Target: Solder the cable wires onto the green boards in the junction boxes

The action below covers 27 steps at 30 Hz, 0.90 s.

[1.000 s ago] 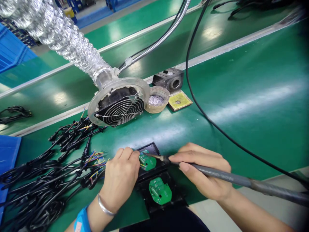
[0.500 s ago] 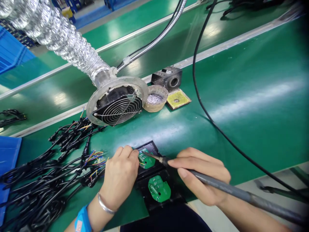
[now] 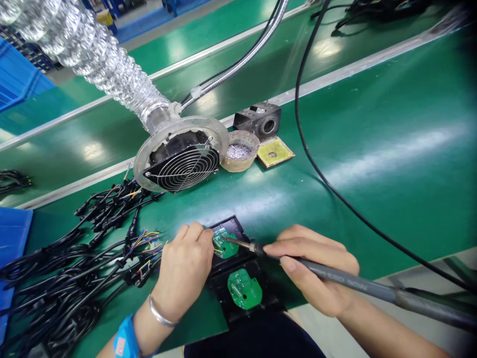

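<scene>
My right hand [image 3: 320, 268] grips a grey-handled soldering iron [image 3: 337, 273] like a pen. Its tip meets or hovers just over the upper green circuit board [image 3: 228, 248]; contact is too fine to tell. That board sits in a black plastic case [image 3: 234, 226]. At the board's left edge my left hand [image 3: 188, 263] is closed in a pinch on thin coloured wires [image 3: 218, 252], its fingertips mostly hidden behind the hand. Nearer my body, a second green circuit board [image 3: 246, 289] lies in another black case part [image 3: 233, 318].
Black cables [image 3: 93, 258] with bare coloured ends pile up at left beside a blue bin [image 3: 15, 238]. A fume extractor fan [image 3: 184, 171] hangs over the bench. Behind are a bowl of solder bits [image 3: 240, 161], a yellow sponge [image 3: 275, 151] and an iron holder [image 3: 261, 122]. A black cord [image 3: 316, 171] crosses at right.
The soldering iron has shifted slightly right, with its rear end swung up a little. My right hand moved along with it. My left hand stays almost in place at the upper board.
</scene>
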### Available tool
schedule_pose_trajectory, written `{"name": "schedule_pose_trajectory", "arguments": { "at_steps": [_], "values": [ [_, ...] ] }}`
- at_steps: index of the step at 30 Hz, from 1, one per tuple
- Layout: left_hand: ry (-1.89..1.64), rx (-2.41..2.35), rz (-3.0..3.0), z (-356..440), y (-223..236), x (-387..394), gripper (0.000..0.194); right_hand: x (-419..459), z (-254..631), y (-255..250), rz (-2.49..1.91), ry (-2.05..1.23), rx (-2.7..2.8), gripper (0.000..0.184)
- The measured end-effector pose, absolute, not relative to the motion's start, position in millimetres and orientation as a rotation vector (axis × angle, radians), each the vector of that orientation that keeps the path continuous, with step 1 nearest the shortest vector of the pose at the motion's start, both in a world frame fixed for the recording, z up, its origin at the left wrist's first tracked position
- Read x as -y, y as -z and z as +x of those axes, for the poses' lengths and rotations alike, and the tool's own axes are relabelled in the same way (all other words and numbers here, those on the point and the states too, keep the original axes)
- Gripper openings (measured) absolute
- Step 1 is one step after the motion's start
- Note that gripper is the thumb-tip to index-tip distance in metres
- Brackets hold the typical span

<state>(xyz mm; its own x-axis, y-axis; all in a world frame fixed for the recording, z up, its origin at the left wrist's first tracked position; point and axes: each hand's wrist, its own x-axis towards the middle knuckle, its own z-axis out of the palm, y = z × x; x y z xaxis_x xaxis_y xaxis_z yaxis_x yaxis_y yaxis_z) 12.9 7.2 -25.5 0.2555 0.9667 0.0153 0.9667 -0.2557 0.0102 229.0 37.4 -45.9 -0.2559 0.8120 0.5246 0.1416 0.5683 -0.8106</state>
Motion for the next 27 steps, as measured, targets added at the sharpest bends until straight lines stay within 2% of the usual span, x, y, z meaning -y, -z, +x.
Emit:
{"name": "schedule_pose_trajectory", "arguments": {
  "at_steps": [14,27],
  "values": [
    [0.375,2.292,-2.733,7,17,-17,0.015,-41,229,47,-0.791,-0.772,1.739,0.022],
    [0.164,2.124,-2.749,5,21,-22,0.021,-42,231,46,-0.798,-0.791,1.690,0.021]
  ]
}}
